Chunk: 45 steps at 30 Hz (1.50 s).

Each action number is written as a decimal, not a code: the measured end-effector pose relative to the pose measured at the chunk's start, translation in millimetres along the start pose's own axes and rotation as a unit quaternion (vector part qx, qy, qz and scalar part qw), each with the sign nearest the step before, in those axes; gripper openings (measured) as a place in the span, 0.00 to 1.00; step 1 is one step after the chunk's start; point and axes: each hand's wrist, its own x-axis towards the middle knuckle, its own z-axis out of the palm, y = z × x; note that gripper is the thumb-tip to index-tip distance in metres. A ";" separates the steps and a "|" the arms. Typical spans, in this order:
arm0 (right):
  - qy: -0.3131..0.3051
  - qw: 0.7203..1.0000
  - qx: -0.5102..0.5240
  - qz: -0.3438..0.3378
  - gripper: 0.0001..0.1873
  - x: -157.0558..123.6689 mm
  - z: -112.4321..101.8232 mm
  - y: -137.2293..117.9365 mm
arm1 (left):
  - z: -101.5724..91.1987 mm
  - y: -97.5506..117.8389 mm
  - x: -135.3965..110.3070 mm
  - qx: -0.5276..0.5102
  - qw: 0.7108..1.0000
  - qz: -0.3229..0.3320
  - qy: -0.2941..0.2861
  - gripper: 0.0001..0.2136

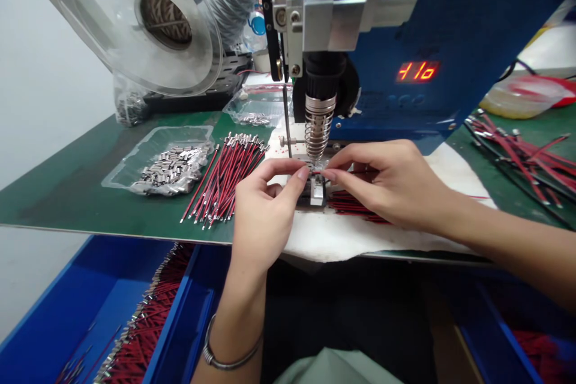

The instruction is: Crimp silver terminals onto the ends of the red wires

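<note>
Under the spring-loaded head [320, 126] of a blue machine, my two hands meet at a small metal fixture [317, 191]. My right hand [391, 183] pinches the end of a red wire [318, 173] between thumb and forefinger. From the other side, the thumb and forefinger of my left hand [270, 210] are closed at the fixture; whatever small piece they hold is hidden. Below my right hand, a bunch of red and black wires [353, 203] lies on a white cloth [324, 240]. Left of my left hand is a pile of red and black wires with metal ends [229, 174].
A clear tray [119, 171] holds small metal parts [173, 165]; another clear tray [231, 111] sits behind it. The blue machine [418, 18] stands close in front, with a lit display [417, 72]. More wires [531, 156] lie right. A blue bin [108, 288] with wires is below the table's left edge.
</note>
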 end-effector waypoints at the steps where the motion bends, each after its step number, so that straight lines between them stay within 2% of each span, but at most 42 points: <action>1: 0.000 1.000 0.000 -0.003 0.08 0.2 0.2 0.2 | -0.1 -0.3 0.0 -0.003 1.000 0.001 0.000 0.09; 7: 0.000 1.000 -0.001 0.003 0.08 0.4 1.9 1.3 | 1.7 0.9 0.4 -0.015 1.000 -0.008 -0.002 0.10; 11: 0.007 1.000 0.001 -0.008 0.08 -0.5 -5.1 -0.5 | 1.3 -1.2 1.8 -0.021 1.000 -0.009 0.001 0.11; 16: -0.009 1.000 -0.007 -0.028 0.08 0.9 -29.8 -7.1 | 0.0 -2.3 -2.3 -0.062 0.995 0.060 0.051 0.11; 19: -0.029 0.998 0.049 0.003 0.09 1.0 -40.4 -11.3 | 2.2 3.5 -14.4 -0.037 0.992 0.089 0.085 0.07; 22: -0.059 0.988 0.140 0.041 0.08 -2.1 -39.1 -15.9 | 6.3 10.5 -28.2 -0.025 0.995 0.073 0.060 0.05; 25: -0.041 0.993 0.110 -0.002 0.07 -7.0 -30.1 -20.4 | 9.3 13.6 -35.6 -0.022 0.998 0.056 0.029 0.05; 28: -0.012 0.995 0.052 -0.080 0.05 -11.1 -22.4 -21.9 | 10.7 12.5 -36.9 0.000 0.998 0.066 0.024 0.04; 31: -0.014 0.991 0.034 -0.125 0.07 -14.0 -20.1 -20.3 | 12.1 10.9 -37.4 -0.004 0.997 0.068 0.018 0.04; 41: -0.038 0.987 0.043 -0.149 0.07 -15.9 -28.8 -17.2 | 16.8 15.3 -46.3 -0.073 0.997 0.030 -0.028 0.06; 45: -0.018 0.987 0.039 -0.153 0.08 -17.3 -26.7 -14.9 | 20.3 14.1 -49.1 -0.099 0.994 0.032 -0.015 0.05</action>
